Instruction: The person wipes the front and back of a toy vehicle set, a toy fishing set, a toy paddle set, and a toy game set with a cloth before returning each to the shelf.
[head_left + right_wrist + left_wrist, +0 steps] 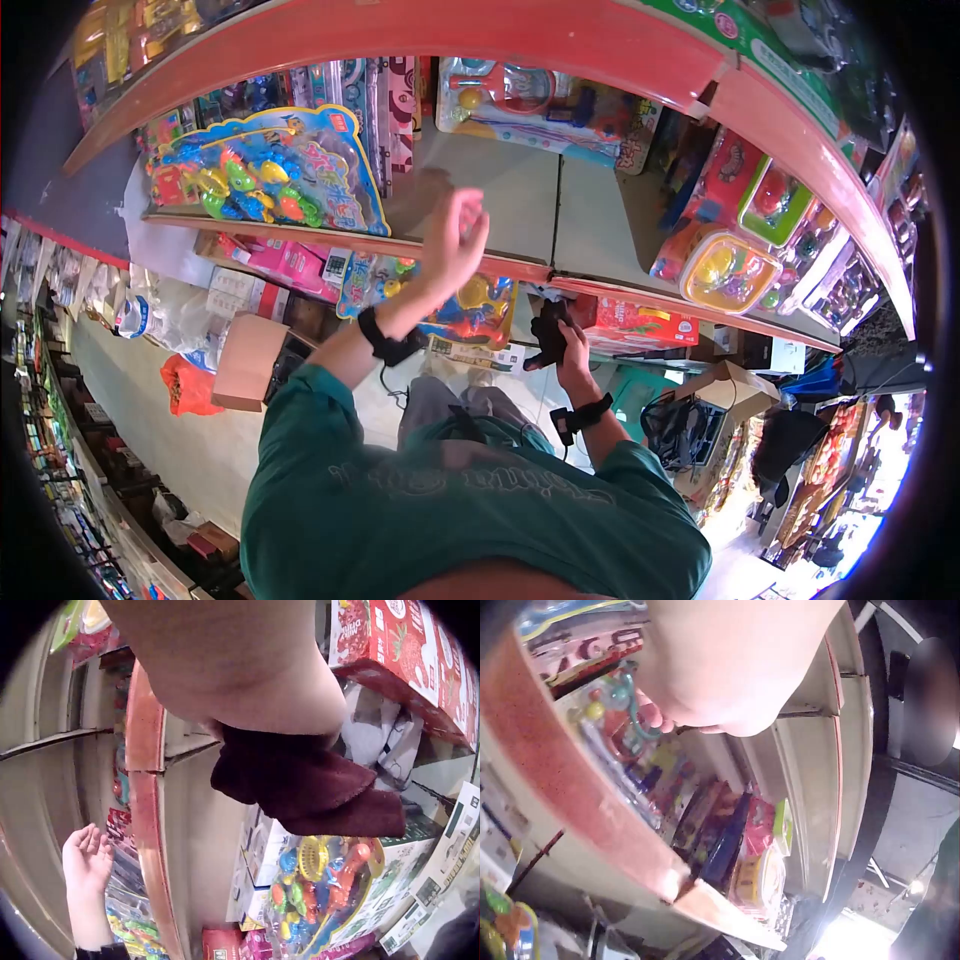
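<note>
My right hand grips a dark maroon cloth, which hangs in folds from the fingers in the right wrist view. The cloth is beside the lower shelf, near a red printed box. My left hand is raised before the upper shelf board, fingers loosely bent and holding nothing. To its left stands a carded toy set with colourful plastic pieces. In the left wrist view, the fingertips of that hand overlap a packaged toy with a teal loop.
Red-orange shelf edging curves across the top. More packaged toys fill the shelf's right side. On the floor are an open cardboard box and a red bag at left, with another carton of black cables at right.
</note>
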A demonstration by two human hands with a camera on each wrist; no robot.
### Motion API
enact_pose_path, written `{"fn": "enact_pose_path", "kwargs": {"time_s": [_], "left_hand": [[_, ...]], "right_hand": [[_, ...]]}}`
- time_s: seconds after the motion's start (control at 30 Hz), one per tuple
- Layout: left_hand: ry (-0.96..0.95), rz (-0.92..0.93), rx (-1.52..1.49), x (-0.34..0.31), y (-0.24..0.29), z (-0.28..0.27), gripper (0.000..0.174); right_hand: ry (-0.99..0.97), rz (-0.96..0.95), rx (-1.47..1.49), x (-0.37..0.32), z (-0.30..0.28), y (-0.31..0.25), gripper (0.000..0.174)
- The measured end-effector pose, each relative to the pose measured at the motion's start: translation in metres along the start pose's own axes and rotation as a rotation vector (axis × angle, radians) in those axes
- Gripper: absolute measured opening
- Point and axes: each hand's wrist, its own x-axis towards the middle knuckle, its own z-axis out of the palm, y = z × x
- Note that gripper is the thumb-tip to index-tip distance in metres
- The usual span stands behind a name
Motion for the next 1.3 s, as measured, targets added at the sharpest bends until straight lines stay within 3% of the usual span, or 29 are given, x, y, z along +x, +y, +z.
{"fn": "enact_pose_path", "kwargs": {"time_s": [0.1,0.13,0.2,0.23,0.3,0.37,0.4,0.43,0.77,0.9,1.03,1.13,1.23,1.3], "left_hand": [[0.078,-0.167,-0.093,0.058,-0.037,0.02,0.037],[0.111,-0.276,-0.128,0.079,-0.057,0.029,0.047],[0.109,-0.581,-0.101,0.115,-0.027,0.024,0.06],[0.15,-0.552,0.024,0.13,-0.054,0.036,0.078],[0.1,-0.509,0.278,0.154,-0.08,0.043,0.096],[0.185,-0.605,0.387,0.171,-0.092,0.054,0.098],[0.2,-0.608,0.279,0.172,-0.078,0.048,0.109],[0.209,-0.603,0.398,0.178,-0.086,0.05,0.113],[0.169,-0.532,0.49,0.203,-0.144,0.055,0.099],[-0.031,-0.641,0.48,0.205,-0.179,0.052,0.098],[-0.019,-0.753,0.559,0.171,-0.097,0.037,0.094],[0.166,-0.765,0.599,0.151,-0.08,0.054,0.093],[0.247,-0.674,0.445,0.129,-0.064,0.056,0.095],[0.318,-0.504,0.333,0.112,-0.061,0.057,0.095]], "right_hand": [[-0.003,-0.052,-0.035,-0.006,-0.004,-0.007,0.033],[0.003,-0.062,-0.018,-0.01,-0.003,-0.013,0.033],[0.053,-0.077,0.018,-0.02,0.002,-0.025,0.031],[0.068,-0.078,0.028,-0.02,-0.003,-0.026,0.032],[0.108,-0.086,0.052,-0.021,-0.018,-0.025,0.032],[0.13,-0.121,0.07,-0.031,-0.025,-0.033,0.032],[0.144,-0.138,0.082,-0.036,-0.029,-0.035,0.032],[0.164,-0.154,0.099,-0.04,-0.035,-0.036,0.033],[0.357,-0.247,0.206,-0.084,-0.097,-0.044,0.038],[0.41,-0.242,0.183,-0.078,-0.116,-0.041,0.036],[0.383,-0.26,0.159,-0.068,-0.11,-0.047,0.035],[0.379,-0.239,0.132,-0.056,-0.098,-0.05,0.034],[0.311,-0.21,0.123,-0.045,-0.088,-0.052,0.034],[0.274,-0.2,0.121,-0.039,-0.081,-0.052,0.033]]}}
